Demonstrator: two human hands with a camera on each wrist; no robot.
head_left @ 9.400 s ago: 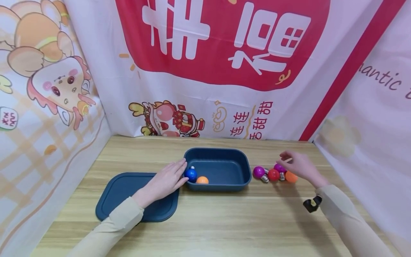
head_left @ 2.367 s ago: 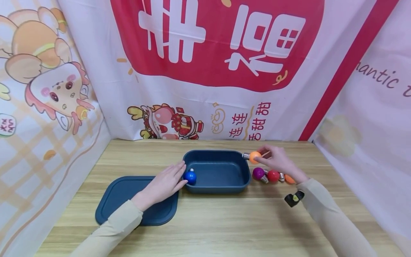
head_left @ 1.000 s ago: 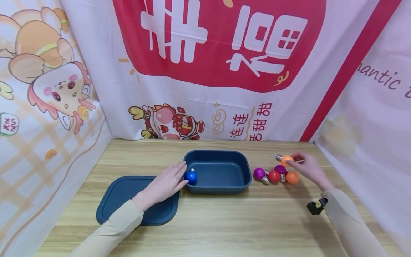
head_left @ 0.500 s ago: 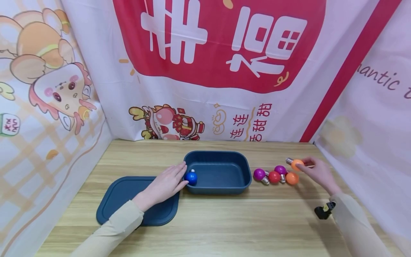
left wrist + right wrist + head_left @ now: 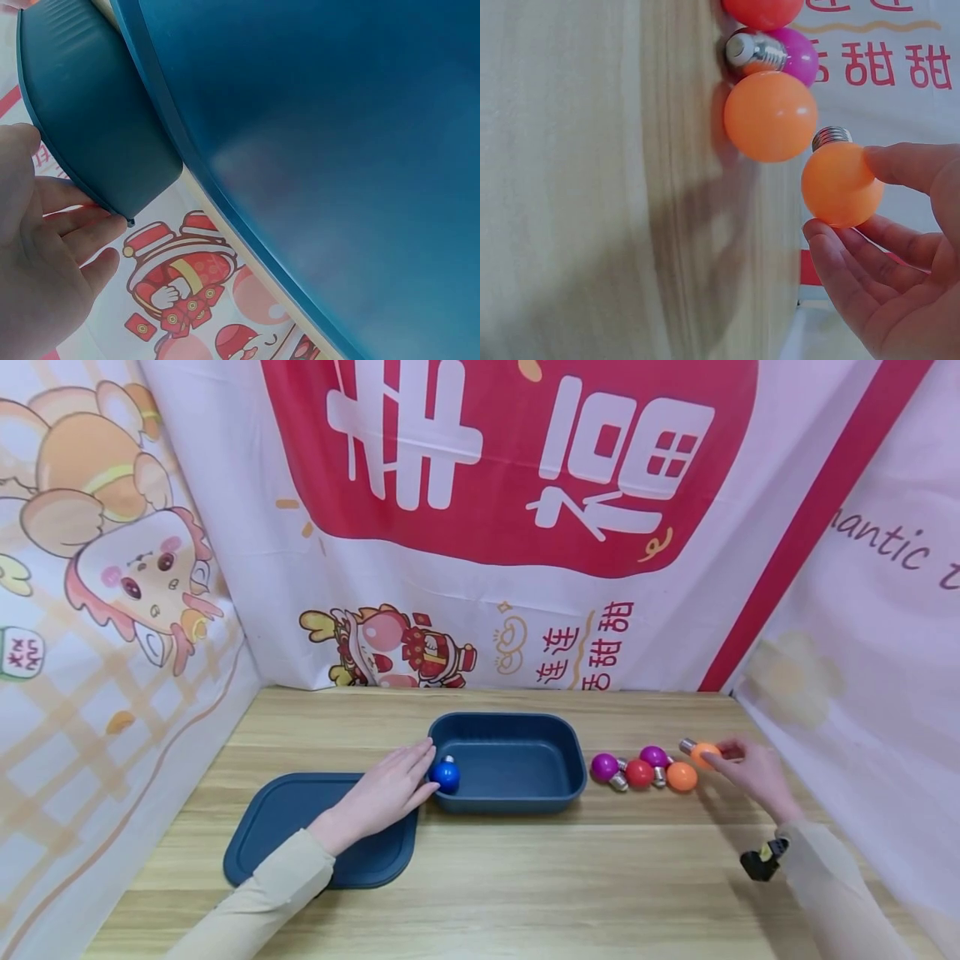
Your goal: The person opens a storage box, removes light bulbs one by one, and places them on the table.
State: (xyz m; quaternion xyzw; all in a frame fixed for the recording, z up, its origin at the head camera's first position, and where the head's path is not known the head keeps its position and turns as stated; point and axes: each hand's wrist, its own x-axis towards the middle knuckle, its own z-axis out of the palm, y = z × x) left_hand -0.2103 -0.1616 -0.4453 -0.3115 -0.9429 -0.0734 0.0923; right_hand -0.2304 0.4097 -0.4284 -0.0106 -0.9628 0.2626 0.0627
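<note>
My right hand [image 5: 757,772] pinches an orange light bulb [image 5: 843,184] between thumb and fingertips, its metal screw base pointing away from the palm. This bulb is just right of a loose group: a purple bulb [image 5: 604,767], a red bulb [image 5: 640,773], a second purple bulb [image 5: 652,757] and another orange bulb [image 5: 682,777]. A blue bulb [image 5: 446,775] lies at the left end inside the dark blue box [image 5: 510,804]. Against that box's left side rests my left hand [image 5: 382,793], fingers extended, with fingertips at the rim in the left wrist view.
The box's dark blue lid [image 5: 285,818] lies flat to the left, partly under the left forearm. A printed cloth [image 5: 480,568] hangs behind the wooden table [image 5: 525,885], and more cloth walls it in on both sides.
The orange bulb, earlier in the box beside the blue one, has been taken out and carried rightward past the group by my right hand, lowering lately. The left hand stays at the box.
</note>
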